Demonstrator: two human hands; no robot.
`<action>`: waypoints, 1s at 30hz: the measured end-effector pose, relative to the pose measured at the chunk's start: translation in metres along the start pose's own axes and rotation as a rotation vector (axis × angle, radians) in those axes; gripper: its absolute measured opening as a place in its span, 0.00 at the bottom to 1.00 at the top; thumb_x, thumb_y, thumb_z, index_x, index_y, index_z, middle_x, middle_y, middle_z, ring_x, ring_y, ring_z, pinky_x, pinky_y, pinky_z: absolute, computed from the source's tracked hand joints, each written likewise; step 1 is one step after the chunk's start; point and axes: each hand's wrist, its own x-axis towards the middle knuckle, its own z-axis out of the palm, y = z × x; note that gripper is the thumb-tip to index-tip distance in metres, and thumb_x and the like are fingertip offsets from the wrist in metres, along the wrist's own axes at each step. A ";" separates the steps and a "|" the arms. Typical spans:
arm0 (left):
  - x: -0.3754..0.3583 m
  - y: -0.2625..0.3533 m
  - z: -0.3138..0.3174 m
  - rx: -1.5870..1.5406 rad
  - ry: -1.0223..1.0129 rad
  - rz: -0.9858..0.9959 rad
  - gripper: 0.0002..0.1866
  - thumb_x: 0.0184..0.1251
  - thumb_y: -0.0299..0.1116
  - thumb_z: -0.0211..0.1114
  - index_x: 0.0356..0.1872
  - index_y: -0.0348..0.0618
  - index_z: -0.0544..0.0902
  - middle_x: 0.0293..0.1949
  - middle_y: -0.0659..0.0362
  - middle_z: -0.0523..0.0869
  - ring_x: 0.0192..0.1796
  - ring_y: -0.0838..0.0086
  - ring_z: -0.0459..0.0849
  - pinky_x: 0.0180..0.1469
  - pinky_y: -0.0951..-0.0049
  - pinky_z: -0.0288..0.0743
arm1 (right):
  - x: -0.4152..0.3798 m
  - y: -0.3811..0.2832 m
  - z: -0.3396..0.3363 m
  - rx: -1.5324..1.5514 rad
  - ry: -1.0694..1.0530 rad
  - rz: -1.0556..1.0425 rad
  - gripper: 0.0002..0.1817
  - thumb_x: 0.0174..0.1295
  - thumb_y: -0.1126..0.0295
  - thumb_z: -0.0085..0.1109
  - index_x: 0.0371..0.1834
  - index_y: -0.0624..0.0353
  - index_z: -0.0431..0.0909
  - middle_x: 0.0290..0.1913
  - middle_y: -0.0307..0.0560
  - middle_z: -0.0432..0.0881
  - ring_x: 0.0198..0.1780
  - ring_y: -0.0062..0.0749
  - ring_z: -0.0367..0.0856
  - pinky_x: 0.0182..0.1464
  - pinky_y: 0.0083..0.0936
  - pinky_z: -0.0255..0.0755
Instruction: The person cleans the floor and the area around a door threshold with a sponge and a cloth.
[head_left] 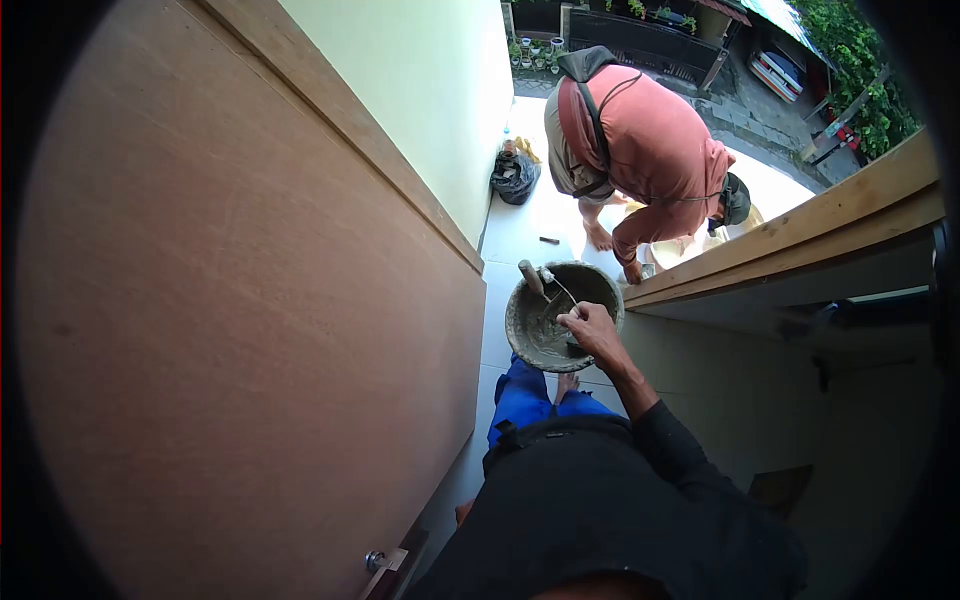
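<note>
My right hand [592,330] is closed round the thin wire handle of a round, cement-crusted bucket [515,325], which hangs or stands in front of my legs. A trowel [531,276] leans inside it, its worn grip sticking up over the far left rim. Grey wet mortar [550,338] coats the inside. Of my left hand [463,512] only a small patch of skin shows at the left side of my black shirt; its fingers are hidden.
A brown door [250,300] fills the left side. Ahead, a person in a pink top [660,130] bends low, one hand near the wooden frame [780,235] on the right. A black plastic bag [515,178] stands by the wall, and a small dark piece [549,240] lies on the white floor.
</note>
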 end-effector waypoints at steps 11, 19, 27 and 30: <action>0.173 0.298 -0.070 -0.239 -0.063 -0.081 0.18 0.79 0.46 0.66 0.58 0.45 0.91 0.43 0.60 0.92 0.37 0.67 0.91 0.35 0.65 0.82 | 0.256 -0.122 0.059 -0.186 -0.093 -0.083 0.21 0.55 0.53 0.73 0.25 0.64 0.83 0.25 0.54 0.85 0.31 0.41 0.86 0.41 0.38 0.80; 0.227 0.421 -0.164 -0.228 -0.234 -0.133 0.21 0.77 0.53 0.68 0.60 0.54 0.89 0.41 0.62 0.88 0.38 0.69 0.87 0.37 0.66 0.81 | 0.423 -0.168 0.060 -0.206 -0.221 -0.155 0.22 0.51 0.52 0.73 0.21 0.62 0.81 0.23 0.53 0.85 0.28 0.42 0.86 0.37 0.39 0.80; 0.274 0.536 -0.236 -0.118 -0.304 -0.208 0.22 0.77 0.54 0.68 0.61 0.54 0.88 0.43 0.61 0.88 0.40 0.68 0.88 0.40 0.64 0.81 | 0.573 -0.188 0.056 -0.295 -0.102 -0.141 0.22 0.52 0.53 0.71 0.26 0.66 0.89 0.26 0.61 0.87 0.30 0.50 0.89 0.41 0.43 0.84; 0.308 0.575 -0.264 -0.069 -0.343 -0.226 0.22 0.77 0.54 0.68 0.62 0.55 0.88 0.44 0.61 0.88 0.40 0.68 0.88 0.40 0.64 0.82 | 0.632 -0.189 0.055 -0.413 -0.115 -0.148 0.21 0.53 0.54 0.70 0.27 0.66 0.90 0.25 0.61 0.87 0.29 0.49 0.89 0.39 0.43 0.83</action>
